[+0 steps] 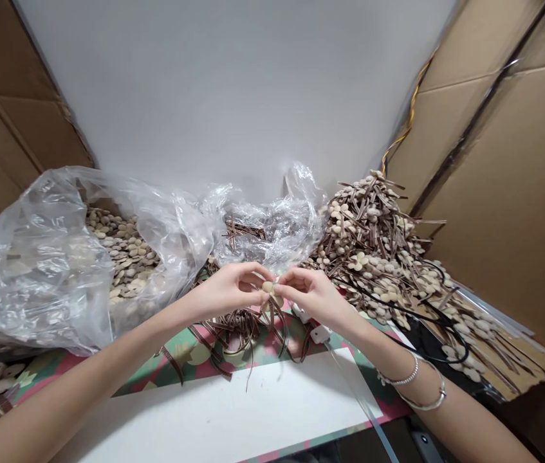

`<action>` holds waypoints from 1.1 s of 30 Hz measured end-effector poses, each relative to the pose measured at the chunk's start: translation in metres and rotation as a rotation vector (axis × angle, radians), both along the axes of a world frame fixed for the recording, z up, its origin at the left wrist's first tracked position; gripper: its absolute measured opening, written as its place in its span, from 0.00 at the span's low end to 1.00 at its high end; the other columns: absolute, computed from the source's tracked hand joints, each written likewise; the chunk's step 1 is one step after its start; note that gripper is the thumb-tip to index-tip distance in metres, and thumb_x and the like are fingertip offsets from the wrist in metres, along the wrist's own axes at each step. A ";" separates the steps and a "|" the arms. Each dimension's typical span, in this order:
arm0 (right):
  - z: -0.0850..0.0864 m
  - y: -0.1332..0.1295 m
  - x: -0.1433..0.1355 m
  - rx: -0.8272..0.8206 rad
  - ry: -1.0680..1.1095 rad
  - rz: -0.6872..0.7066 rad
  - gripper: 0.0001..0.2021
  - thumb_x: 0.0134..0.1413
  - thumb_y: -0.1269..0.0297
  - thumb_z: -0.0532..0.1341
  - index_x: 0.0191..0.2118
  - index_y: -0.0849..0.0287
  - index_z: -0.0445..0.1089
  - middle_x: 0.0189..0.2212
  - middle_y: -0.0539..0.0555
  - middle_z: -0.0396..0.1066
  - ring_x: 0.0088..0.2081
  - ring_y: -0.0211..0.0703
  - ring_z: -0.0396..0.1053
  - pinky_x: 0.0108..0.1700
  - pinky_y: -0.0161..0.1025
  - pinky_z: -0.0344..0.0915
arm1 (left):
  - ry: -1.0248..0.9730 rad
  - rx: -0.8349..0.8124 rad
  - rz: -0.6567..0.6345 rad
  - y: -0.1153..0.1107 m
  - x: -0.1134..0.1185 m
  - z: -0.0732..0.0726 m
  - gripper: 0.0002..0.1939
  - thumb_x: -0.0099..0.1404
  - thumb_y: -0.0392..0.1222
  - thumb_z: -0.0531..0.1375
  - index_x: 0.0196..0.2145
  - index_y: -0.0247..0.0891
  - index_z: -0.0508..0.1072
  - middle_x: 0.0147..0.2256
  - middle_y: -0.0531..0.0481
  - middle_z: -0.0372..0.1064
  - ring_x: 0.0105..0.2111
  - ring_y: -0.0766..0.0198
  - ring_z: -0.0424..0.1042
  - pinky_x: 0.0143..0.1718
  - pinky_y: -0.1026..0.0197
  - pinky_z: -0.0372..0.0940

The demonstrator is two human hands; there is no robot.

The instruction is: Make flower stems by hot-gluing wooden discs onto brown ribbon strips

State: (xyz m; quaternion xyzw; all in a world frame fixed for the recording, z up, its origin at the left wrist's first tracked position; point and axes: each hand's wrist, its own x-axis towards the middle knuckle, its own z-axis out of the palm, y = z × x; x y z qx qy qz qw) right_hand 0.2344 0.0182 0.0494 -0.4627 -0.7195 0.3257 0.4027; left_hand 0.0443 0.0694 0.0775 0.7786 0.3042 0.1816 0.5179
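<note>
Between my two hands is a small beige flower-shaped piece [268, 287], with brown striped ribbon hanging below it. My left hand [236, 289] pinches its left side with thumb and fingertips. On the other side, my right hand [308, 294] closes thumb and fingers on the same piece, and the fingertips of both hands nearly meet. Loose brown ribbons [240, 328] lie in a bunch just under my hands, on the patterned table cover. Whether a ribbon runs through the fingers is too small to tell.
A clear plastic bag [60, 257] of beige pieces lies at left. Another plastic bag [277, 225] holds ribbons at the back. A tall pile of ribboned flowers [373, 225] stands at right, near black cable. White board [214, 418] lies in front; cardboard walls [508, 193] flank the table.
</note>
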 end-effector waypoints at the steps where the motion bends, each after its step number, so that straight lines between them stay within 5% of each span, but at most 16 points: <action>1: -0.001 0.001 0.001 0.101 -0.069 -0.055 0.10 0.57 0.60 0.54 0.32 0.59 0.67 0.26 0.51 0.68 0.27 0.37 0.64 0.29 0.33 0.59 | 0.003 0.012 0.042 0.002 -0.001 0.001 0.16 0.56 0.43 0.60 0.42 0.38 0.66 0.41 0.46 0.71 0.40 0.59 0.71 0.39 0.58 0.66; 5: -0.011 0.004 0.005 0.632 -0.521 -0.295 0.10 0.59 0.67 0.50 0.31 0.60 0.66 0.27 0.56 0.67 0.30 0.42 0.62 0.34 0.39 0.57 | 0.036 0.180 0.296 0.009 -0.004 -0.001 0.16 0.58 0.53 0.56 0.34 0.37 0.69 0.36 0.46 0.73 0.37 0.58 0.71 0.36 0.58 0.65; 9: -0.022 0.005 0.003 0.888 -0.822 -0.230 0.10 0.59 0.71 0.49 0.34 0.61 0.66 0.25 0.56 0.66 0.29 0.43 0.60 0.32 0.40 0.55 | 0.060 0.209 0.185 0.003 0.003 -0.009 0.18 0.63 0.53 0.51 0.28 0.36 0.69 0.27 0.48 0.71 0.31 0.61 0.71 0.33 0.61 0.64; 14: -0.027 0.002 -0.005 0.962 -0.825 -0.081 0.09 0.60 0.72 0.49 0.39 0.63 0.65 0.29 0.57 0.67 0.31 0.44 0.63 0.33 0.41 0.58 | 0.066 0.142 0.095 -0.006 0.010 -0.014 0.16 0.63 0.52 0.50 0.31 0.37 0.66 0.27 0.50 0.70 0.28 0.61 0.71 0.26 0.63 0.62; 17: -0.023 0.002 -0.005 0.891 -0.664 -0.047 0.08 0.59 0.67 0.52 0.37 0.61 0.67 0.29 0.57 0.68 0.32 0.44 0.64 0.34 0.41 0.59 | 0.122 0.229 0.075 -0.005 0.006 -0.011 0.16 0.64 0.52 0.48 0.29 0.37 0.65 0.23 0.52 0.67 0.24 0.63 0.69 0.25 0.64 0.61; 21: -0.010 0.005 0.003 0.662 -0.336 -0.177 0.09 0.57 0.63 0.55 0.41 0.61 0.68 0.35 0.58 0.69 0.38 0.45 0.64 0.40 0.41 0.61 | 0.187 0.364 -0.062 -0.001 -0.001 -0.007 0.15 0.66 0.49 0.46 0.31 0.38 0.65 0.23 0.53 0.66 0.24 0.64 0.67 0.29 0.64 0.59; 25: 0.001 0.008 0.009 0.306 -0.181 -0.028 0.07 0.55 0.63 0.58 0.33 0.59 0.71 0.32 0.53 0.70 0.37 0.41 0.66 0.40 0.38 0.61 | 0.197 0.425 -0.120 0.005 -0.003 -0.007 0.16 0.66 0.49 0.46 0.34 0.39 0.68 0.24 0.53 0.66 0.25 0.64 0.65 0.29 0.64 0.58; 30: 0.001 0.010 0.011 -0.013 0.092 -0.031 0.11 0.54 0.57 0.57 0.31 0.60 0.70 0.27 0.51 0.69 0.30 0.38 0.65 0.33 0.35 0.61 | 0.109 0.219 -0.053 0.015 -0.003 -0.006 0.17 0.64 0.53 0.49 0.40 0.41 0.70 0.37 0.50 0.69 0.36 0.62 0.67 0.36 0.64 0.61; 33: -0.001 0.010 0.010 -0.048 0.260 -0.090 0.13 0.52 0.55 0.59 0.31 0.61 0.70 0.29 0.52 0.70 0.31 0.38 0.65 0.35 0.35 0.61 | 0.002 0.032 -0.017 0.015 -0.001 -0.007 0.18 0.63 0.53 0.52 0.45 0.43 0.69 0.46 0.49 0.68 0.45 0.60 0.66 0.45 0.61 0.60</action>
